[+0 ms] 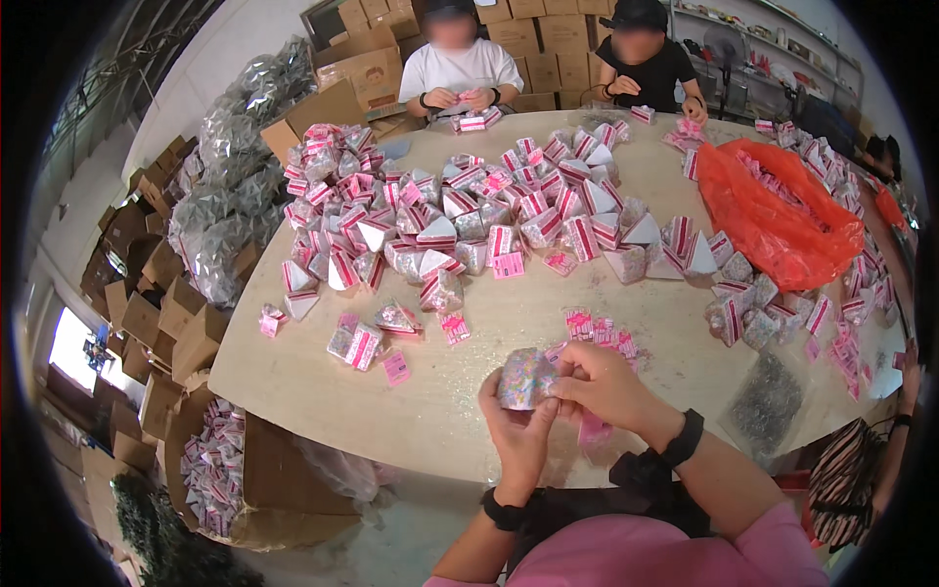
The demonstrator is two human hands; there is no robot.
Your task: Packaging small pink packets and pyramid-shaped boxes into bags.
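Observation:
Near the table's front edge I hold a cake-slice-shaped piece [526,380] with pastel sprinkles on its curved side. My left hand [511,419] is closed round it from the left and below. From the right, my right hand [595,384] pinches its edge with thumb and fingers. Whether a clear wrapper covers the piece is hard to tell. Pink printed cards [611,339] lie just beyond my right hand, and another pink card [593,430] shows below it. A few similar slices [364,344] lie to the left of my hands.
A large heap of pink-and-white slices [460,210] spreads over the table [293,377]. An orange-red bag [719,186] holds pink pieces, and clear plastic sleeves [768,401] lie at right. Two people work across the table. An open carton [284,479] of slices stands at lower left.

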